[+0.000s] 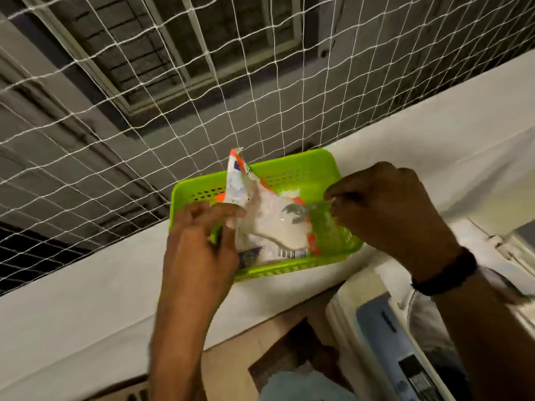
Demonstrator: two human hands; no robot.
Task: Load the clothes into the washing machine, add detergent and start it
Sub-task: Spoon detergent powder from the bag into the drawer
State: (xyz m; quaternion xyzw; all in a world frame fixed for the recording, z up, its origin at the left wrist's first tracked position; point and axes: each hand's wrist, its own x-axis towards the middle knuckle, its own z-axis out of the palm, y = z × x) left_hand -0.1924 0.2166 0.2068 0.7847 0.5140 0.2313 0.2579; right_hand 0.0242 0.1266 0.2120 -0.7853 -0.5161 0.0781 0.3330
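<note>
An opened detergent packet [272, 221], white with orange edges and a barcode, lies in a bright green plastic basket [304, 172] on a white ledge. White powder shows inside the packet. My left hand [202, 241] grips the packet's left edge with thumb and fingers. My right hand [390, 209] pinches the handle of a small spoon [301, 211], whose bowl sits over the powder in the packet's mouth. The washing machine [405, 342] is at the lower right, below the ledge, its control panel facing up.
A white rope net [173, 96] stretches behind the ledge [86, 285], with a building wall and windows beyond it. A brown cardboard box [275, 348] stands below the ledge, left of the machine. A dark band circles my right wrist [445, 273].
</note>
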